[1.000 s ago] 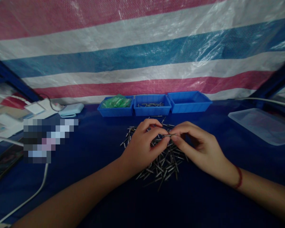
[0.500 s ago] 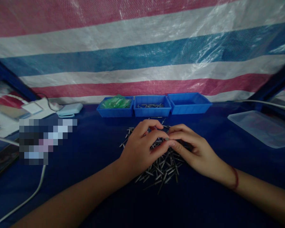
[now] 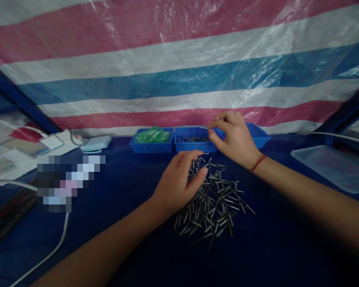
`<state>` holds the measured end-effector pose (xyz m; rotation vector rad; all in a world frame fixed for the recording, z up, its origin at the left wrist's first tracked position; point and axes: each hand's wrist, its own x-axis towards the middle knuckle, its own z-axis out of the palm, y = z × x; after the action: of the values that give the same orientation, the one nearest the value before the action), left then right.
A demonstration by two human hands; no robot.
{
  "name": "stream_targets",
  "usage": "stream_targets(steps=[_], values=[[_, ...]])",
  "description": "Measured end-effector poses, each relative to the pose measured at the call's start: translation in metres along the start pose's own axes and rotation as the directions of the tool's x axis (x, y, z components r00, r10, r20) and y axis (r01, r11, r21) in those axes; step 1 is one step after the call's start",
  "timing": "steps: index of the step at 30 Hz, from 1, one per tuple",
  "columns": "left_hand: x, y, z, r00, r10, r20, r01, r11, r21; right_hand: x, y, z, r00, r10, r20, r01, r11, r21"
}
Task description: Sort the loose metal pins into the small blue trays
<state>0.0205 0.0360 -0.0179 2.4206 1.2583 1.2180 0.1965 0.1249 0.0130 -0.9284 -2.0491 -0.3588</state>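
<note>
Head view looks down on a dark blue tabletop (image 3: 113,223) with a heap of small grey metal pins (image 3: 215,203) near its middle. At the heap's 9 o'clock edge the left hand (image 3: 179,181) rests with fingers loosely curled and thumb out, fingertips touching the nearest pins; whether it grips one cannot be told. At 12 o'clock from the heap stand three small blue plastic trays in a row. The right hand (image 3: 231,137), a red cord around its wrist, is raised over them with thumb and forefinger pinched on a single thin metal pin (image 3: 206,128), which lies level above the middle blue tray (image 3: 194,145), itself holding a few pins. The left blue tray (image 3: 151,146) holds green plastic pieces; the right blue tray (image 3: 261,139) is partly hidden by the hand. At 3 o'clock lies a clear plastic lid (image 3: 332,167). At 9 o'clock a white cable (image 3: 52,251) runs across the cloth.
</note>
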Motion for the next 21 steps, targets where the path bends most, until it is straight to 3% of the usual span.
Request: stream_targets(steps=[4,9,14,17,21], values=[[0.002,-0.010,0.000,0.997,0.015,0.071,-0.015,1.000,0.005,-0.003,0.003,0.012,0.991,-0.046,0.127,0.059,0.993,-0.098],[0.002,-0.015,0.002,0.971,0.073,0.225,-0.094,0.992,0.080,-0.042,-0.005,-0.012,0.986,-0.065,0.153,0.066,0.998,-0.004],[0.004,-0.007,0.009,0.952,0.065,0.300,-0.099,0.990,0.099,-0.076,-0.002,-0.022,0.989,0.035,0.141,-0.054,0.990,0.134],[0.007,0.000,0.012,0.950,0.039,0.311,-0.089,0.985,0.148,-0.078,-0.003,-0.019,0.987,0.116,0.107,-0.137,0.969,0.207],[0.007,0.005,0.016,0.940,-0.012,0.340,-0.064,0.975,0.213,-0.075,-0.008,-0.018,0.989,0.086,0.124,-0.115,0.963,0.244]])
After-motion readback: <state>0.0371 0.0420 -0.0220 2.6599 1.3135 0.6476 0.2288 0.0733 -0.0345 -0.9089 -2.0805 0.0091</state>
